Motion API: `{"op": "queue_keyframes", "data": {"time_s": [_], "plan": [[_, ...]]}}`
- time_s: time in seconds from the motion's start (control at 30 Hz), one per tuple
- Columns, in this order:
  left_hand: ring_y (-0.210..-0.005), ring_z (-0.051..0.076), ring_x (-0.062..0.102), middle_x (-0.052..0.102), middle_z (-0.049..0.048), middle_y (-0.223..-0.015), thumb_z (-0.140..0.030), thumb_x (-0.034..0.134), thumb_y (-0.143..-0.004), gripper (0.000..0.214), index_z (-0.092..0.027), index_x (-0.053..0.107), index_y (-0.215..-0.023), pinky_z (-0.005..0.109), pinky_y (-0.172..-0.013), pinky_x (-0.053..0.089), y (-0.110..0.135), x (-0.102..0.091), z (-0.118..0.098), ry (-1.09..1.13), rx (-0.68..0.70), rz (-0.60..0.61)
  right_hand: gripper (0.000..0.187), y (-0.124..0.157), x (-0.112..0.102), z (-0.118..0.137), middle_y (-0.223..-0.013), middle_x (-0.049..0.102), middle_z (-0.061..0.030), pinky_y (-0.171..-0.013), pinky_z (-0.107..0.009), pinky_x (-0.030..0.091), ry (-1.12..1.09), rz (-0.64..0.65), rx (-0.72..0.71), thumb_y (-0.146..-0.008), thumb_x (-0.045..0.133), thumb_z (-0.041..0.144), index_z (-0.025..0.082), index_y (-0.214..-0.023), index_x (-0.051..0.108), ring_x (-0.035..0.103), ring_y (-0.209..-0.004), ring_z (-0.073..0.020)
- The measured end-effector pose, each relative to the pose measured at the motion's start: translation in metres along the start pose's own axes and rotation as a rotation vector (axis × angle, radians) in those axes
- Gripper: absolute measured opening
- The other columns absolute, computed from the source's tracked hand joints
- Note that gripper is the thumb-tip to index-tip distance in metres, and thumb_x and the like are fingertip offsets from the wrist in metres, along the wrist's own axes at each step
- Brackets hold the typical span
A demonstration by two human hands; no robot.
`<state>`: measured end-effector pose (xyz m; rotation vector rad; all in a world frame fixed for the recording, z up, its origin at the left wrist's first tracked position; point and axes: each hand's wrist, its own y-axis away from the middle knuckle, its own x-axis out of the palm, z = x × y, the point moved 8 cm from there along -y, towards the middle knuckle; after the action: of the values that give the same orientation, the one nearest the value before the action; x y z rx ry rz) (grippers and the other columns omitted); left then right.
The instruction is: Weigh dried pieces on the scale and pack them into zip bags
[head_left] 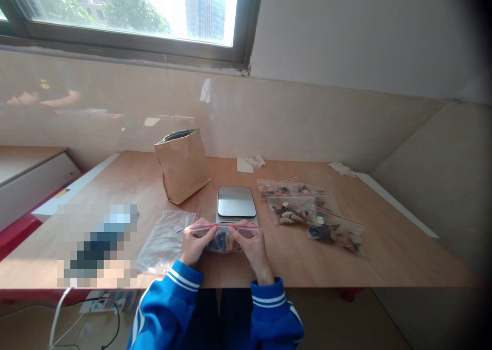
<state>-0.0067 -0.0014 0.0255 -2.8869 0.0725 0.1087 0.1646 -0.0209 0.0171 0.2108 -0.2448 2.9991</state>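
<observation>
Both of my hands hold one clear zip bag (225, 240) with dark and tan pieces inside, just in front of the small kitchen scale (236, 202). My left hand (195, 243) pinches the red-striped top edge at its left end. My right hand (250, 245) pinches the same edge further right. Both wrists wear blue sleeves with white stripes. The bag's lower part is partly hidden behind my fingers.
A brown paper bag (183, 165) stands open behind the scale on the wooden table (384, 247). Empty clear bags (165, 237) lie to the left. Three filled zip bags (307, 209) lie to the right. Crumpled tissue (255, 161) sits near the tiled wall. A pixelated patch covers the left.
</observation>
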Motion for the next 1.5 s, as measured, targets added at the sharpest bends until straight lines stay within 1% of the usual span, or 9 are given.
{"op": "queue_keyframes", "data": {"time_s": [0.17, 0.47, 0.7, 0.93, 1.07, 1.23, 1.33, 1.43, 1.5], "plan": [[-0.075, 0.017, 0.064, 0.068, 0.0051, -0.078, -0.031, 0.072, -0.077, 0.017, -0.014, 0.073, -0.079, 0.026, -0.070, 0.050, 0.000, 0.009, -0.003, 0.085, -0.011, 0.096, 0.020, 0.000, 0.005, -0.004, -0.076, 0.073, -0.0017, -0.068, -0.028, 0.055, -0.080, 0.068, 0.061, -0.073, 0.075, 0.037, 0.019, -0.079, 0.070, 0.068, -0.070, -0.0175], [-0.076, 0.017, 0.063, 0.069, 0.0060, -0.078, -0.027, 0.073, -0.076, 0.011, -0.015, 0.075, -0.077, 0.027, -0.071, 0.050, 0.000, 0.010, -0.011, 0.090, 0.084, 0.071, 0.021, 0.003, 0.015, 0.002, -0.080, 0.073, -0.0030, -0.071, -0.028, 0.054, -0.018, 0.096, 0.052, -0.075, 0.074, 0.038, 0.018, -0.082, 0.071, 0.068, -0.075, -0.0177], [-0.074, 0.016, 0.064, 0.069, 0.0050, -0.076, -0.026, 0.075, -0.074, 0.009, -0.016, 0.074, -0.074, 0.026, -0.069, 0.051, -0.001, 0.006, -0.010, 0.085, 0.074, 0.015, 0.018, 0.001, 0.011, 0.008, -0.076, 0.069, -0.0034, -0.068, -0.025, 0.051, 0.137, -0.036, -0.088, -0.076, 0.071, 0.035, 0.017, -0.075, 0.070, 0.064, -0.074, -0.0162], [-0.079, 0.017, 0.065, 0.070, 0.0053, -0.080, -0.025, 0.073, -0.076, 0.010, -0.015, 0.073, -0.079, 0.027, -0.074, 0.051, 0.001, 0.009, -0.009, 0.107, 0.062, 0.028, 0.019, 0.001, 0.014, 0.009, -0.072, 0.066, -0.0008, -0.059, -0.023, 0.044, 0.219, -0.002, -0.101, -0.078, 0.069, 0.036, 0.017, -0.081, 0.071, 0.053, -0.062, -0.0121], [-0.079, 0.017, 0.065, 0.070, 0.0050, -0.079, -0.026, 0.074, -0.075, 0.010, -0.016, 0.074, -0.076, 0.027, -0.075, 0.051, 0.001, 0.006, -0.010, 0.100, 0.064, -0.009, 0.020, 0.004, 0.014, 0.017, -0.070, 0.064, -0.0013, -0.063, -0.024, 0.043, 0.241, -0.073, -0.179, -0.080, 0.068, 0.034, 0.017, -0.071, 0.069, 0.055, -0.068, -0.0141], [-0.073, 0.017, 0.064, 0.069, 0.0040, -0.073, -0.030, 0.078, -0.070, 0.015, -0.016, 0.074, -0.071, 0.026, -0.069, 0.050, 0.000, 0.000, -0.001, 0.111, -0.045, -0.066, 0.021, 0.004, 0.017, 0.020, -0.069, 0.066, -0.0024, -0.063, -0.025, 0.045, 0.234, -0.092, -0.201, -0.080, 0.069, 0.035, 0.017, -0.070, 0.070, 0.057, -0.068, -0.0153], [-0.069, 0.016, 0.063, 0.069, 0.0037, -0.069, -0.032, 0.079, -0.067, 0.018, -0.015, 0.074, -0.068, 0.025, -0.066, 0.049, -0.001, -0.002, 0.003, 0.101, -0.090, -0.069, 0.027, 0.002, 0.011, 0.013, -0.073, 0.071, -0.0051, -0.065, -0.028, 0.048, 0.179, -0.067, -0.138, -0.081, 0.067, 0.042, 0.017, -0.076, 0.074, 0.063, -0.071, -0.0186], [-0.066, 0.015, 0.063, 0.069, 0.0034, -0.067, -0.036, 0.077, -0.069, 0.022, -0.015, 0.074, -0.067, 0.024, -0.063, 0.049, -0.002, -0.004, 0.008, 0.143, -0.117, -0.090, 0.040, 0.001, -0.005, 0.004, -0.071, 0.073, -0.0080, -0.064, -0.030, 0.051, 0.148, -0.126, -0.051, -0.084, 0.060, 0.051, 0.016, -0.075, 0.076, 0.067, -0.068, -0.0213], [-0.064, 0.015, 0.064, 0.070, 0.0043, -0.067, -0.041, 0.074, -0.073, 0.028, -0.014, 0.074, -0.067, 0.024, -0.062, 0.049, -0.002, -0.003, 0.013, 0.193, -0.145, -0.087, 0.046, 0.002, -0.013, 0.001, -0.070, 0.074, -0.0089, -0.066, -0.031, 0.051, 0.179, -0.159, -0.050, -0.086, 0.056, 0.055, 0.016, -0.075, 0.076, 0.068, -0.067, -0.0218]]}}
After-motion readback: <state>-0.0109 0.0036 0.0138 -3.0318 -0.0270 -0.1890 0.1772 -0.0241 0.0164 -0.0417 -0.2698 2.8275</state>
